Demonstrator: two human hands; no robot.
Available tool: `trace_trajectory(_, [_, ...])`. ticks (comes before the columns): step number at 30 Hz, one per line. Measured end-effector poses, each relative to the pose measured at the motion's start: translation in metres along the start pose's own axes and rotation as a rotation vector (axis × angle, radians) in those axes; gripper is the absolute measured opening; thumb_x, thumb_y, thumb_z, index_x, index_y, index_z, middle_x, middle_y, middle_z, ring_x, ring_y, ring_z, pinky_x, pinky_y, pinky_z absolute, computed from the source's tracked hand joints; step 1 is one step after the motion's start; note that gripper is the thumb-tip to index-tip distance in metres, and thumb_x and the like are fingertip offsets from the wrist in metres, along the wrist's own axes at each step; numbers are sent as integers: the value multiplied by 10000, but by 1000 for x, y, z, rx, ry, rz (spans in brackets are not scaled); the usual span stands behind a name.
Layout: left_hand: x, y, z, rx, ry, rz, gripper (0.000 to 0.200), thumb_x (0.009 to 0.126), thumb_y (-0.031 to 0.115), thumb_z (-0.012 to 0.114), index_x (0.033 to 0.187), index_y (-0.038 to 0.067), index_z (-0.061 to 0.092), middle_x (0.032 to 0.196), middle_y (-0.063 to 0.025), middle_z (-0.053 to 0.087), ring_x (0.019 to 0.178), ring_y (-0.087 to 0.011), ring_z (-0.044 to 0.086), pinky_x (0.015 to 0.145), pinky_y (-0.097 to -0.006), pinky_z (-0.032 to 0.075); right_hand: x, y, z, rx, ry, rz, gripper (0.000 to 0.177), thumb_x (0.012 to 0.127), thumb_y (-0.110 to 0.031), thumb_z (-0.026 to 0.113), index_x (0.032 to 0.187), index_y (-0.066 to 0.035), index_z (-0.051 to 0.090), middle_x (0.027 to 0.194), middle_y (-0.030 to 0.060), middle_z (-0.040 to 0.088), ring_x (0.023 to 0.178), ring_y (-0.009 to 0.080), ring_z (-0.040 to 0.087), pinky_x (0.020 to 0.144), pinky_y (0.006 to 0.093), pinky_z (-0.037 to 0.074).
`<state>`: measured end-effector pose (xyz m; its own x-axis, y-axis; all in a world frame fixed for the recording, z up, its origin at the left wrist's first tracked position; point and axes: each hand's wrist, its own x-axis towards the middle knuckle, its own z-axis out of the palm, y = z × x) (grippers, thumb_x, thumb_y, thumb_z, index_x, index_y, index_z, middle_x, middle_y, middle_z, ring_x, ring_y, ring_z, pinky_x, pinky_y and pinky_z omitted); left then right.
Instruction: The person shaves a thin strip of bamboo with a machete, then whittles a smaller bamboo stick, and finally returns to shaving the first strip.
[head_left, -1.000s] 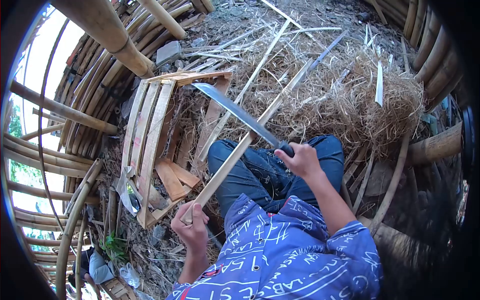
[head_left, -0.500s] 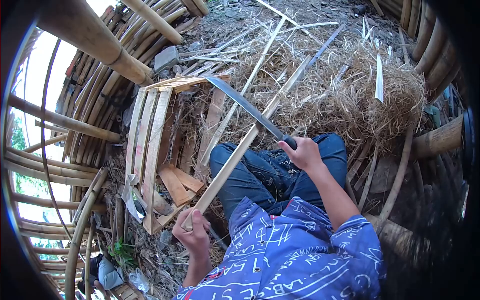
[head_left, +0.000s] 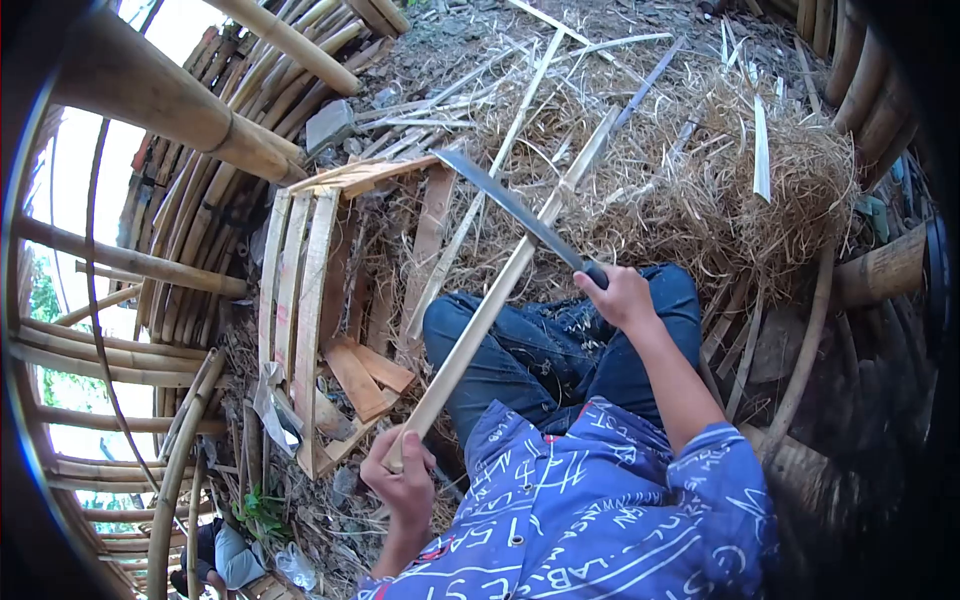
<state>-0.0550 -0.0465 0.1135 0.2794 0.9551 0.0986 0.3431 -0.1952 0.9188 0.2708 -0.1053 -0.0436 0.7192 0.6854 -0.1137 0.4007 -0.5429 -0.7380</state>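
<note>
My left hand (head_left: 402,478) is closed around the near end of a long split bamboo strip (head_left: 472,345). The strip runs diagonally up and away over my left leg, its far end above the heap of shavings. My right hand (head_left: 618,298) grips the dark handle of a long machete (head_left: 505,202) with a slightly curved blade. The blade lies across the strip roughly at its middle, touching or just over it; the tip points up and left, toward a wooden crate.
A slatted wooden crate (head_left: 300,290) stands at my left, with loose wood pieces (head_left: 362,380) by it. Curly bamboo shavings (head_left: 740,200) are heaped ahead. Thick bamboo poles (head_left: 190,110) slant in from the left; a grey block (head_left: 330,127) lies behind the crate.
My right hand and the machete have shifted slightly right, and my left hand has moved slightly right and down with the strip. The whole view has tilted a little.
</note>
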Motion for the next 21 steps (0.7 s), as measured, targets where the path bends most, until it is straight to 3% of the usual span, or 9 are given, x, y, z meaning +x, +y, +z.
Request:
trace_trajectory(4, [3, -2, 1, -72, 58, -25, 156, 934, 81, 584, 906, -72, 597, 584, -53, 557, 474, -93, 518, 447, -218, 400, -22, -17, -9, 54, -64, 15, 569, 839, -622, 587, 799, -68, 705, 674, 185, 657, 711, 387, 668, 645, 470, 518])
trace_trajectory(7, [10, 12, 4, -43, 72, 50, 180, 936, 99, 577, 848, -58, 585, 571, -58, 556, 451, -104, 510, 446, -223, 416, -45, -37, -5, 121, -37, -110, 551, 827, -596, 628, 732, -55, 663, 608, 170, 620, 635, 388, 642, 580, 450, 496])
trace_trajectory(9, [14, 14, 1, -26, 72, 49, 188, 938, 103, 571, 838, -56, 585, 562, -58, 552, 446, -104, 509, 445, -223, 416, -55, -45, 0, 9, -105, -319, 573, 802, -651, 621, 703, -88, 642, 610, 171, 627, 630, 368, 657, 581, 467, 518])
trace_trajectory(12, [13, 13, 2, -8, 80, 70, 209, 943, 118, 560, 827, -55, 586, 534, -54, 539, 433, -107, 508, 441, -224, 413, -41, -37, 3, -12, -14, -376, 575, 793, -650, 633, 649, -94, 594, 591, 162, 613, 595, 358, 650, 556, 463, 513])
trace_trajectory(16, [-1, 12, 4, 29, 78, 64, 195, 933, 105, 561, 830, -58, 584, 543, -60, 549, 445, -110, 523, 449, -234, 418, 12, 6, -8, 54, -53, 171, 628, 844, -660, 549, 777, -55, 702, 714, 192, 670, 743, 382, 674, 672, 461, 527])
trace_trajectory(18, [-4, 6, 5, 28, 62, 113, 190, 930, 105, 565, 846, -64, 589, 553, -67, 560, 457, -113, 532, 456, -242, 428, 14, 11, -7, -24, 57, 28, 616, 850, -642, 560, 762, -45, 686, 694, 204, 662, 731, 391, 670, 663, 473, 525])
trace_trajectory(21, [1, 10, 5, -39, 82, 81, 197, 933, 113, 572, 846, -62, 589, 559, -72, 567, 463, -114, 537, 459, -248, 435, 0, -4, -12, 8, 46, 49, 593, 838, -633, 587, 759, -52, 680, 671, 210, 650, 713, 397, 665, 654, 481, 525])
